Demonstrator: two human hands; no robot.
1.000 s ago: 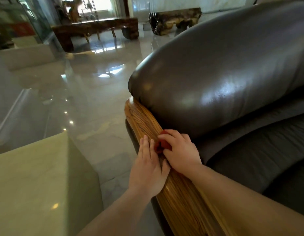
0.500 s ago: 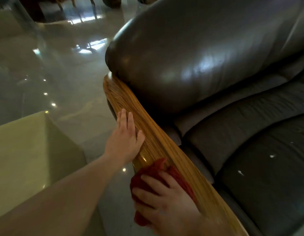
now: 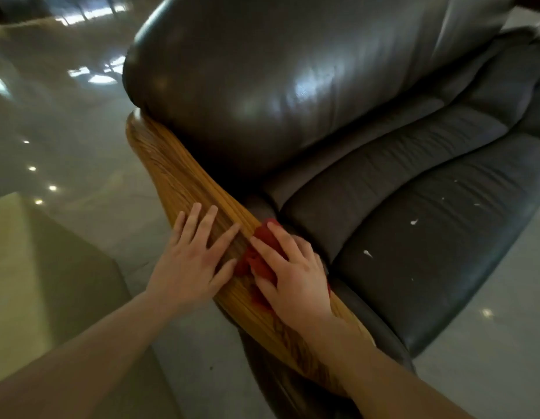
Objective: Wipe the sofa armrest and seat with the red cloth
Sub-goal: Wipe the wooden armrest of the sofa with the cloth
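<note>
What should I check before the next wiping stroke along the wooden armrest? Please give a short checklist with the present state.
1. Red cloth under the right hand: ok, pressed flat on the wood.
2. Cloth on the armrest: ok.
3. Left hand braced on the armrest beside the cloth: ok.
4. Armrest ahead free of objects: ok.
5. Seat cushion clean: not ok, white specks remain.
6. Cloth clean enough: cannot tell.

I count two hands: left hand (image 3: 192, 266), right hand (image 3: 294, 275). One red cloth (image 3: 262, 255), one wooden armrest (image 3: 184, 182), one seat (image 3: 429, 255) carrying five white specks (image 3: 367, 253).
</note>
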